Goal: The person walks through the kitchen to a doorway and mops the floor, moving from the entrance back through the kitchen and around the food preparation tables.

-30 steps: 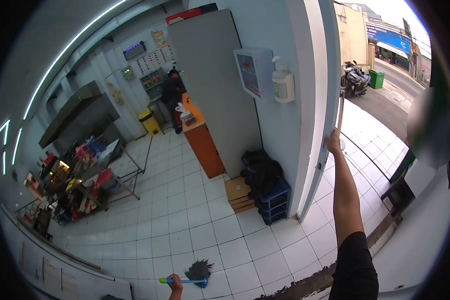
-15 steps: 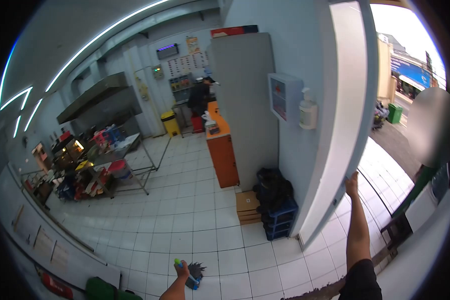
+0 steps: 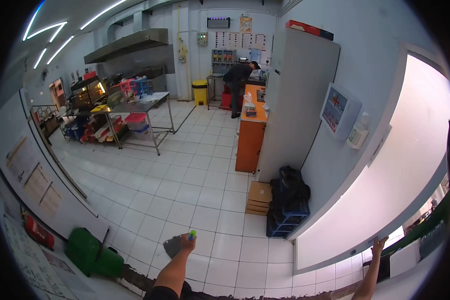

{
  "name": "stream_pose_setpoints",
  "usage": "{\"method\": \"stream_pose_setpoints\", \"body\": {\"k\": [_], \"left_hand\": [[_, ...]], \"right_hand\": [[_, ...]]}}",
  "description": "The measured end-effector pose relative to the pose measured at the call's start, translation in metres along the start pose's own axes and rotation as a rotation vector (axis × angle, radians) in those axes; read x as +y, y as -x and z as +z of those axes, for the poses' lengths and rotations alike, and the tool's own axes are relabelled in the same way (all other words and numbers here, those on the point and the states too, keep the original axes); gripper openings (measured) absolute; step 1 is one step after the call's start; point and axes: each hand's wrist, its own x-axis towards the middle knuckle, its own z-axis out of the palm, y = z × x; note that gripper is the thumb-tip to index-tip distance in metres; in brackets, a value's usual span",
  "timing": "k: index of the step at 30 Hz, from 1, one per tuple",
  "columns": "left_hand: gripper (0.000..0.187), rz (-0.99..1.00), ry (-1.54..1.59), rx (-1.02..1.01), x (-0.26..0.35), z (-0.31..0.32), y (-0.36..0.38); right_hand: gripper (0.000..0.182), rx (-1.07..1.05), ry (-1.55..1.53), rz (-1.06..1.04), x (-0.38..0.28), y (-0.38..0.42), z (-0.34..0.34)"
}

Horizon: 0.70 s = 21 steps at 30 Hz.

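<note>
My left hand [image 3: 188,243] is closed around the upper end of a mop handle [image 3: 192,233], blue with a bright green tip. Below it, the grey mop head [image 3: 172,247] rests on the white floor tiles, partly hidden by my hand and forearm. At lower right, my right hand [image 3: 379,244] grips the edge of a white door [image 3: 365,185] with a grey-blue border. The door stands partly open, and brightness from outside shows past its edge.
A blue crate rack [image 3: 288,220] with dark cloth and cardboard boxes [image 3: 259,197] stand by the grey cabinet [image 3: 302,95]. A green bin [image 3: 87,250] and fire extinguisher [image 3: 38,232] are at left. A person [image 3: 237,80] bends beside the orange counter [image 3: 250,145]; a steel table [image 3: 145,104] stands further back.
The door has swung across the doorway with my right hand on it, covering most of the outside view. My view has turned right. The mop head now shows left of my left hand.
</note>
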Motion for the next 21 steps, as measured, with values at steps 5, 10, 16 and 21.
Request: {"method": "stream_pose_setpoints", "body": {"k": [5, 10, 16, 21], "left_hand": [[0.032, 0.067, 0.002, -0.046, -0.029, -0.005, 0.007], [0.026, -0.13, 0.072, -0.01, -0.041, -0.028, 0.014], [0.034, -0.227, 0.102, -0.168, -0.167, -0.049, 0.003], [0.034, -0.084, 0.355, -0.147, -0.089, -0.077, -0.007]], "right_hand": [[0.078, 0.057, -0.147, 0.165, -0.049, 0.079, -0.067], [0.077, 0.152, -0.046, 0.188, -0.03, 0.136, -0.125], [0.061, 0.297, 0.481, 0.301, -0.026, 0.201, -0.182], [0.035, 0.28, 0.168, 0.501, -0.027, 0.234, -0.228]]}}
